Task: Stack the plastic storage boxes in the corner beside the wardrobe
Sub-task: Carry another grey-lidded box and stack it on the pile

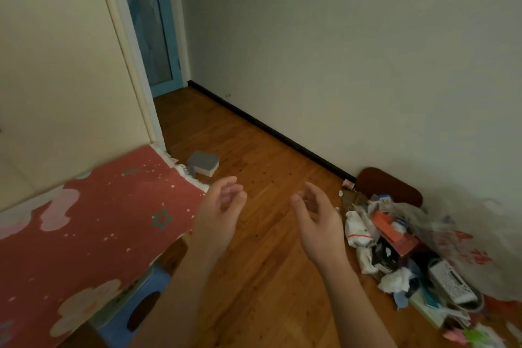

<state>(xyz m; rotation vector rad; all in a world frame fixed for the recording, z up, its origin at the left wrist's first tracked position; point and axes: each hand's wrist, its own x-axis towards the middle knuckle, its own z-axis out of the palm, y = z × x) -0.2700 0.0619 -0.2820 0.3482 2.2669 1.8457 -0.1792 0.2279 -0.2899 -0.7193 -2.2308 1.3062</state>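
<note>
Here both hands, left (219, 217) and right (319, 223), hang empty with fingers loose; reach low for what looks like a lidded box (204, 162) by the wardrobe (65, 65), gripping both sides.

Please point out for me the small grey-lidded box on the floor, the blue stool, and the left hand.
grey-lidded box (204, 160): head view, on its grey lid.
blue stool (121, 319): head view, on its blue side wall.
left hand (219, 217): head view, on the middle of the hand.
</note>
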